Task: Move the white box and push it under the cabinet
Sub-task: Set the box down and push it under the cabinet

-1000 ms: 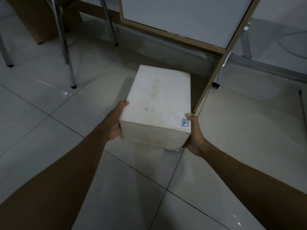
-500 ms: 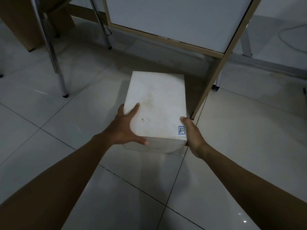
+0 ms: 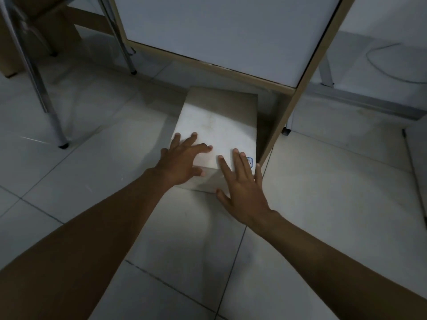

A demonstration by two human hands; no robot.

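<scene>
Head view, left hand (image 3: 179, 161), right hand (image 3: 242, 188) flat on white box (image 3: 221, 125)

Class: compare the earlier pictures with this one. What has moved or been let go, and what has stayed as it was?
The white box has slid forward, its far end now under the cabinet. The left hand and right hand gave up their side grips and now press flat on its near end. The chair legs are unmoved.

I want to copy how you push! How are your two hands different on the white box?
The left hand lies mostly on the white box's top, fingers spread. The right hand presses the near face, with only its fingertips over the top edge. Both are open and flat, not gripping.
</scene>
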